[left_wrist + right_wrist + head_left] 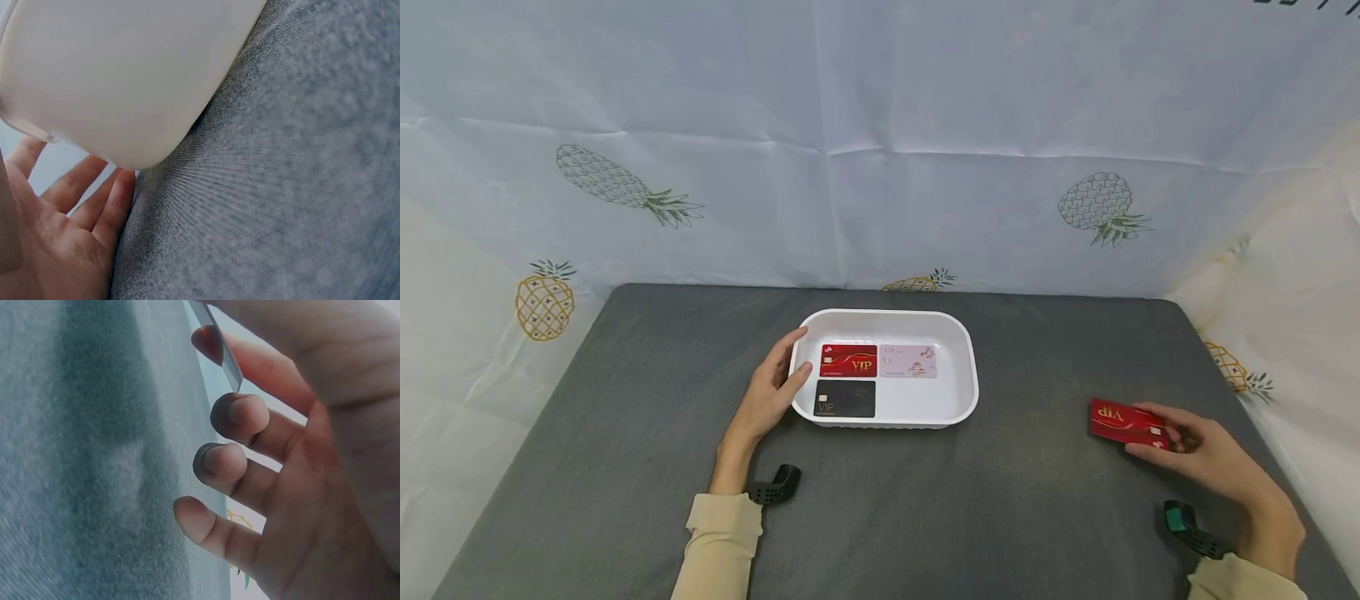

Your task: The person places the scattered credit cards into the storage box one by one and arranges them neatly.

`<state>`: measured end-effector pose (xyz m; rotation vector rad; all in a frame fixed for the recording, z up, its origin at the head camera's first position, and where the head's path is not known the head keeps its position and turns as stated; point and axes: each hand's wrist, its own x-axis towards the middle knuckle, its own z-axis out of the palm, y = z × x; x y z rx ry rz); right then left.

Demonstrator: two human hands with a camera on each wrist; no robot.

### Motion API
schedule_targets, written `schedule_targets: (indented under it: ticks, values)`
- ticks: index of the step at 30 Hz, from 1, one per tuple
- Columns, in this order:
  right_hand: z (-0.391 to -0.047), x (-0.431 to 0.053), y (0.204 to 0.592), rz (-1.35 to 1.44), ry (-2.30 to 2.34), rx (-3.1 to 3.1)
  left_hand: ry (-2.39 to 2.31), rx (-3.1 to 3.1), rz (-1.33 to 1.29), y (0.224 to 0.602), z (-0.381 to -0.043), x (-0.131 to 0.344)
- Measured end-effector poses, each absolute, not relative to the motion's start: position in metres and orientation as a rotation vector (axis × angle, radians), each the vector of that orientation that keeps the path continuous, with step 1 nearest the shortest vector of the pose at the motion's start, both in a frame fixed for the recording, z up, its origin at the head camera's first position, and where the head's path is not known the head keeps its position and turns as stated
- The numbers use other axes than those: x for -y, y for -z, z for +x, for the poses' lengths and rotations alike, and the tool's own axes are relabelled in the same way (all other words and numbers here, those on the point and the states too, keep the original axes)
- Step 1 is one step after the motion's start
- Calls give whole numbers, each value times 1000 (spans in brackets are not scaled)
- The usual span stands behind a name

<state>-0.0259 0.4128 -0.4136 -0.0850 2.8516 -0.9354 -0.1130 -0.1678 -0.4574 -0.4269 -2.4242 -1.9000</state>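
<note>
A white plastic tray (957, 367) sits on the grey cloth. In it lie a red VIP card (848, 361), a pale pink VIP card (907, 362) to its right and a black VIP card (846, 399) below the red one. My left hand (770, 396) holds the tray's left end, thumb over the rim; the left wrist view shows the other fingers (115, 200) against the outer wall. Off to the right, my right hand (1202, 454) pinches another red VIP card (1123, 422) between thumb and index finger. That card appears nearly edge-on (231, 365) in the right wrist view.
A grey cloth (1000, 517) covers the table. Behind it hangs a white curtain (850, 208) printed with pineapples, which continues along both sides. Each wrist wears a black strap device, the left one (775, 486) and the right one (1195, 531).
</note>
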Motion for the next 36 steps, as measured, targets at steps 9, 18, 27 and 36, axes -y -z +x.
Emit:
schedule_targets:
  ticks: [9, 18, 27, 36]
  values:
    - [-30, -405, 409, -104, 948, -2836, 1902, 2422, -429, 458, -113, 168]
    - [-34, -399, 402, -161, 981, -2848, 1912, 2411, -441, 460, -113, 169]
    - [-36, -391, 394, -234, 1028, -2871, 1922, 2413, -431, 459, -113, 169]
    - [-39, -377, 385, -315, 1037, -2913, 1917, 2414, -439, 458, -113, 168]
